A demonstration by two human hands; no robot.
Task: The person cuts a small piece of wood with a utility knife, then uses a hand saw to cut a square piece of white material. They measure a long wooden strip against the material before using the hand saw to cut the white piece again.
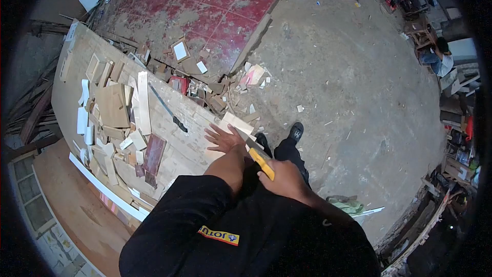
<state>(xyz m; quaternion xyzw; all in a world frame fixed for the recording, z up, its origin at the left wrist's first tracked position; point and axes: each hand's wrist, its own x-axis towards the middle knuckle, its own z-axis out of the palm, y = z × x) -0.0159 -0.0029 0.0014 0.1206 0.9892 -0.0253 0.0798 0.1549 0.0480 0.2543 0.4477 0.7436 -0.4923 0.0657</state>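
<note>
My right hand (288,178) is wrapped round the yellow handle of a handsaw (262,164). The saw's blade points up and left, across a pale wooden board (238,124) that sticks out past the workbench edge. Beside the blade my left hand (225,140) lies flat with its fingers spread, near the board and on the workbench (192,118). What lies under my left palm is hidden. A second, dark-handled saw (179,124) rests on the bench to the left.
Wood offcuts (114,107) and a reddish-brown block (154,154) lie on the bench's left part. Scraps (218,97) litter the floor beyond its edge. My shoes (296,132) stand beside the bench. Another person (441,59) sits at the far right.
</note>
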